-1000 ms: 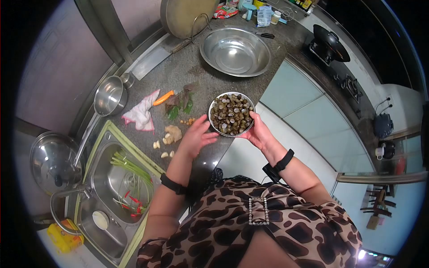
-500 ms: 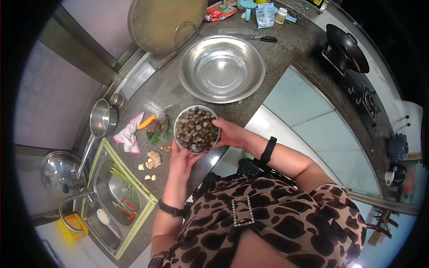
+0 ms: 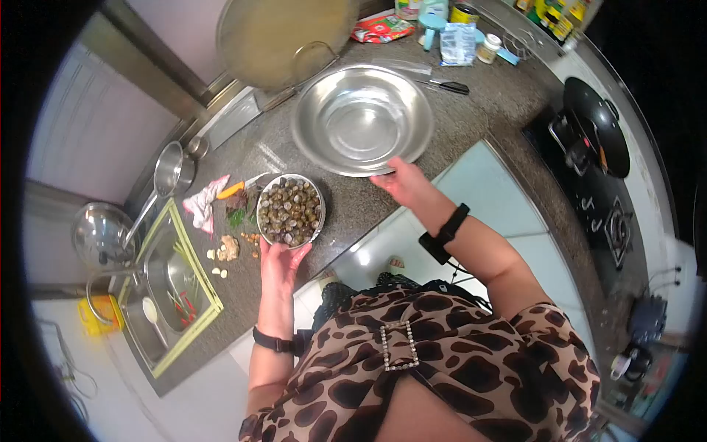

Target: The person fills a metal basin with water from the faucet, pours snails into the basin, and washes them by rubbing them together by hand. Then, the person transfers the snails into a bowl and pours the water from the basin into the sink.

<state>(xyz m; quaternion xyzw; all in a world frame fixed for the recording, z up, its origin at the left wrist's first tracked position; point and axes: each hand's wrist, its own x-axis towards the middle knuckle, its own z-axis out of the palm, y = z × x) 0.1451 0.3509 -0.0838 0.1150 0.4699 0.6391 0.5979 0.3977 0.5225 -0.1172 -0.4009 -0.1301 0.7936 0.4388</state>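
A bowl full of snails [image 3: 291,211] is at the counter's front part, and my left hand [image 3: 280,264] grips its near rim, fingers beneath and thumb at the side. To the right, my right hand [image 3: 401,181] pinches the near rim of a wide, empty steel basin [image 3: 362,121]. Left of the bowl are ginger [image 3: 229,248], garlic cloves [image 3: 211,254], green leaves [image 3: 236,217], an orange-handled knife [image 3: 230,191] and a pink-edged cloth [image 3: 205,203].
A cleaver [image 3: 234,118] and a round board [image 3: 283,37] stand at the back left. The sink [image 3: 177,276] holds vegetables. A black-handled knife [image 3: 448,86] lies behind the basin. Right is a wok [image 3: 600,125] on the stove.
The snail bowl has moved left, away from my right hand. My right hand has let go of it and taken hold of the basin's rim. The camera view has shifted.
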